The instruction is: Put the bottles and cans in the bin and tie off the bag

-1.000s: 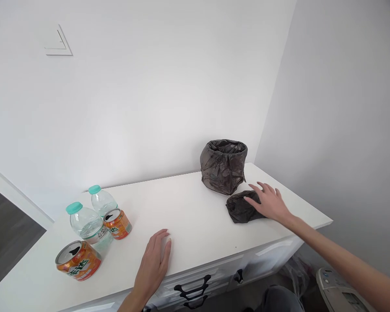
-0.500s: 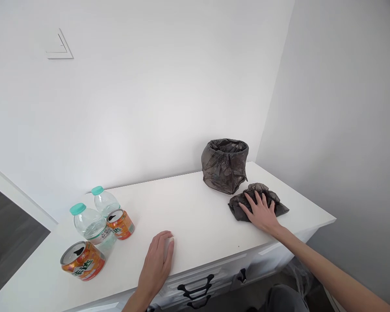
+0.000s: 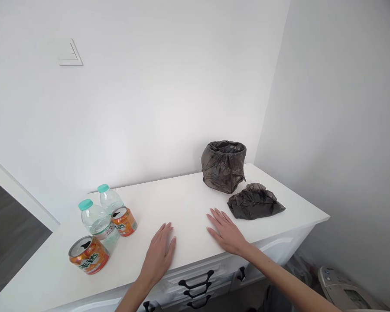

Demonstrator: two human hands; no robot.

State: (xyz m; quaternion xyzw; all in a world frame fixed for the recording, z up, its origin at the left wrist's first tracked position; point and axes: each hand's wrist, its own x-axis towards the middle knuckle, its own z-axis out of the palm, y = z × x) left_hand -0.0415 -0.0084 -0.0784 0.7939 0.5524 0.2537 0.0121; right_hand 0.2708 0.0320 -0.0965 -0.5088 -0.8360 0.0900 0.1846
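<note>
My left hand (image 3: 158,254) lies flat and open on the white cabinet top (image 3: 185,203), near its front edge. My right hand (image 3: 225,232) also rests flat with fingers spread, a little left of a crumpled dark plastic bag (image 3: 255,202) that lies loose on the top. Behind that bag stands a small bin lined with a dark bag (image 3: 223,165), its mouth open. Neither hand holds anything.
At the left stand two clear water bottles with teal caps (image 3: 97,221) (image 3: 109,197) and two opened orange cans (image 3: 89,255) (image 3: 125,220). Black drawer handles (image 3: 195,287) show below the front edge. A white appliance (image 3: 342,291) sits on the floor at the right.
My right hand has let go of the crumpled dark bag and drawn back left to lie flat on the top. The bag stays beside the bin. My left hand has barely moved.
</note>
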